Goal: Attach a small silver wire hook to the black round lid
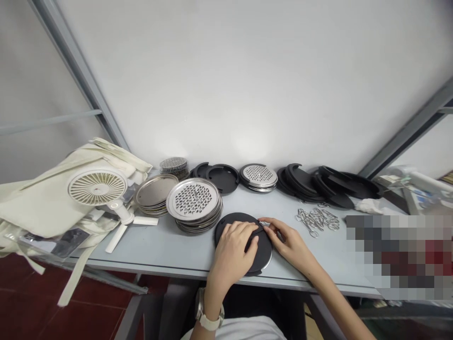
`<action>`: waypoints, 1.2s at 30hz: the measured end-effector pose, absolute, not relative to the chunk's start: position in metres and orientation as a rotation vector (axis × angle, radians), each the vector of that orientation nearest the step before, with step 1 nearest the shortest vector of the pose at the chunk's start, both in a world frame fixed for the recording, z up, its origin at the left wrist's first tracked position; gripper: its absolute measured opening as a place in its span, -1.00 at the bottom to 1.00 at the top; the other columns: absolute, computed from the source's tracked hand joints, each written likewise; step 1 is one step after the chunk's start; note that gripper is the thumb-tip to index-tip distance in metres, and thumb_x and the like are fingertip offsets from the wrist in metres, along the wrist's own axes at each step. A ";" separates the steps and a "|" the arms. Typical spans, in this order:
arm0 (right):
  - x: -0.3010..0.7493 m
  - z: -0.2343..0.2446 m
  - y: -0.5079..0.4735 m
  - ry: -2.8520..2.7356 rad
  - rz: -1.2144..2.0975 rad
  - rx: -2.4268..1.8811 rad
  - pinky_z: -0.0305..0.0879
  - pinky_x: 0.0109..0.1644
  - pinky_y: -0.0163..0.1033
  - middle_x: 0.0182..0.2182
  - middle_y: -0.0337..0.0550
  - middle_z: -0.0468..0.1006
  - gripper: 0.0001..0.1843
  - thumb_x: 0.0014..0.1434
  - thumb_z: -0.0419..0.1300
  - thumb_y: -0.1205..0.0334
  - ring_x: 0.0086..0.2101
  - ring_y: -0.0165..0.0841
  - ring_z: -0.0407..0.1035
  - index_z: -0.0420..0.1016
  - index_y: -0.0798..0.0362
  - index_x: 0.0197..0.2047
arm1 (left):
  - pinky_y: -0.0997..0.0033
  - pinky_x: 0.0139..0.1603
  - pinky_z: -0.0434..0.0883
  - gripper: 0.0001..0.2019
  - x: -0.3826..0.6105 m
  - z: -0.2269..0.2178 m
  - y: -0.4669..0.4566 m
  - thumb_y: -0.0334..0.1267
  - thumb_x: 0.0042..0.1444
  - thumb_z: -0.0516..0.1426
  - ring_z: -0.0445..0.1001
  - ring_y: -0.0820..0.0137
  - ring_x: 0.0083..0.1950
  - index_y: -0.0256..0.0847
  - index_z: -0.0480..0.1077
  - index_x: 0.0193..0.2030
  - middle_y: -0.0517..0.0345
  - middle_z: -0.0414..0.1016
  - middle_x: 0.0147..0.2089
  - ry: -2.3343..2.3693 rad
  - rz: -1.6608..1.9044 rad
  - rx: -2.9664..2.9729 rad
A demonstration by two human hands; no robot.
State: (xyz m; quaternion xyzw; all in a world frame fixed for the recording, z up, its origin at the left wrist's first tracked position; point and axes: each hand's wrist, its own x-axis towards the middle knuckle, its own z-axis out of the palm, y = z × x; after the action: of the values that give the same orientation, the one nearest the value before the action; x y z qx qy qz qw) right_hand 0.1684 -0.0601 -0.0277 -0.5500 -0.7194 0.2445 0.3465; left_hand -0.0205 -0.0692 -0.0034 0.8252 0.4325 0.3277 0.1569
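A round black disc (231, 223) with a metal rim lies on the grey table (170, 250) near its front edge. My left hand (235, 248) rests on top of the disc, fingers bent and pressing down. My right hand (286, 238) is at the disc's right side, its fingertips pinched on a small metal wire clip (264, 224) at the disc's upper edge. A pile of the same wire clips (318, 219) lies just right of my right hand.
Stacks of perforated metal discs (194, 202), plain metal plates (155, 191) and black rings (311, 185) line the back of the table. A cream desk fan (97, 187) and cloth bags (31, 208) sit at left. A white wall stands behind.
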 end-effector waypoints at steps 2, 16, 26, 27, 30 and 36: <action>0.168 -0.027 -0.060 -1.864 0.635 -1.424 0.26 -0.38 -0.30 -0.51 -0.25 0.43 -0.64 0.31 -0.03 0.08 -0.48 -0.37 0.31 0.39 0.04 0.05 | 0.22 0.12 0.26 -0.74 -0.021 -0.004 -0.069 -0.33 0.24 -0.01 0.35 0.34 0.08 -0.08 0.34 0.03 0.19 0.45 0.04 1.238 0.937 2.363; 0.167 -0.027 -0.060 -1.859 0.653 -1.395 0.19 -0.38 -0.31 -0.51 -0.29 0.35 -0.69 0.32 -0.05 0.10 -0.49 -0.38 0.27 0.33 0.03 0.02 | 0.21 0.11 0.26 -0.74 -0.021 -0.003 -0.069 -0.35 0.24 -0.01 0.34 0.33 0.08 -0.10 0.34 0.03 0.17 0.45 0.05 1.227 0.950 2.347; 0.166 -0.030 -0.059 -1.759 0.595 -1.356 0.26 -0.22 -0.27 -0.40 -0.22 0.43 -0.80 0.30 0.01 0.10 -0.37 -0.36 0.33 0.33 0.02 -0.11 | 0.23 0.11 0.26 -0.74 -0.021 -0.003 -0.069 -0.34 0.24 0.00 0.34 0.36 0.08 -0.08 0.34 0.03 0.20 0.45 0.05 1.234 0.952 2.353; 0.166 -0.029 -0.059 -1.755 0.589 -1.350 0.26 -0.20 -0.26 -0.39 -0.21 0.44 -0.82 0.30 0.02 0.11 -0.35 -0.35 0.33 0.34 0.02 -0.17 | 0.23 0.11 0.26 -0.74 -0.021 -0.003 -0.069 -0.34 0.24 0.00 0.34 0.36 0.08 -0.07 0.34 0.03 0.22 0.45 0.05 1.235 0.952 2.349; 0.166 -0.027 -0.059 -1.765 0.540 -1.330 0.26 -0.15 -0.23 -0.36 -0.18 0.43 -0.83 0.30 0.02 0.13 -0.30 -0.33 0.33 0.34 0.01 -0.26 | 0.23 0.12 0.25 -0.74 -0.021 -0.002 -0.070 -0.34 0.24 0.00 0.34 0.36 0.08 -0.06 0.34 0.03 0.23 0.45 0.05 1.229 0.951 2.337; 0.168 -0.027 -0.057 -1.786 0.432 -1.306 0.24 -0.05 -0.18 -0.29 -0.15 0.41 -0.85 0.29 0.03 0.16 -0.19 -0.29 0.33 0.36 0.01 -0.24 | 0.22 0.13 0.26 -0.74 -0.021 -0.002 -0.070 -0.35 0.24 0.00 0.34 0.36 0.08 -0.07 0.34 0.04 0.22 0.45 0.04 1.224 0.952 2.335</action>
State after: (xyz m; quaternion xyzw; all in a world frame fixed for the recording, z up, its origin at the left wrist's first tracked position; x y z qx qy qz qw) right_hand 0.1681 -0.0572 -0.0270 -0.5231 -0.7157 0.1731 0.4292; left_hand -0.0211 -0.0697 -0.0022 0.8212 0.4303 0.3348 0.1686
